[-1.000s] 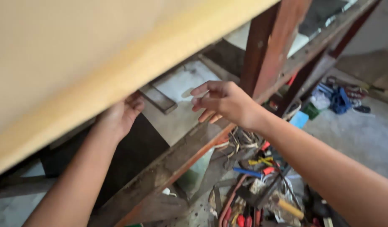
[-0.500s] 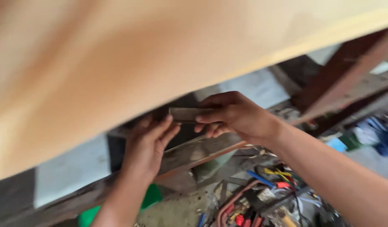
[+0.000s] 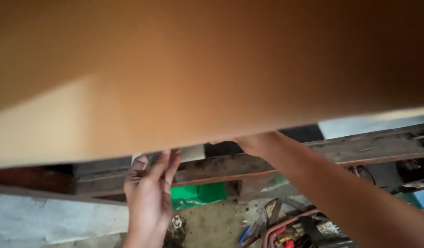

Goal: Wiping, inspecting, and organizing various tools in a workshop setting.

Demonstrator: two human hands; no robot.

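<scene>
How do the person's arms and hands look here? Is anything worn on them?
Both are bare. The left hand has no glove, ring or watch that shows, and its forearm has no sleeve. The right forearm is also without a sleeve; the right hand is mostly hidden behind the board, so its fingers cannot be checked.

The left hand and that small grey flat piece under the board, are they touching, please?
Cannot tell: in the head view, left hand fingertips reach the grey piece, but the tan board hides the contact.

Above us a board (image 3: 212,69) overhangs the wooden rail (image 3: 359,149); our left hand (image 3: 150,193) reaches up at the board's near edge, our right hand (image 3: 253,143) beside it, tools (image 3: 285,232) on the floor (image 3: 212,225) below the rail
</scene>
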